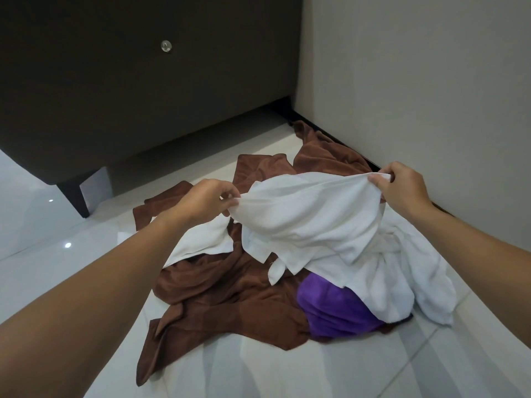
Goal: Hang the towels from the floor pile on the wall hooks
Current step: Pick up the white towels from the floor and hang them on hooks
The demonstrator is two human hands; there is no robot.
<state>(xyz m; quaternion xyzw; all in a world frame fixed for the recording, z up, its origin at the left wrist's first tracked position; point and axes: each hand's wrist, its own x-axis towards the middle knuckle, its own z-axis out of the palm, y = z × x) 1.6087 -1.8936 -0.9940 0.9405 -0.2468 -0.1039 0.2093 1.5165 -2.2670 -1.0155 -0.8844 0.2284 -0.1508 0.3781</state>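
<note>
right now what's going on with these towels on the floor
A person holds a white towel up over the pile, pinching its top edge with the left hand and the right hand so it stretches between them. Its lower part drapes on the pile. Below lie brown towels and a purple towel on the floor. The hook on the dark panel holds nothing yet.
</note>
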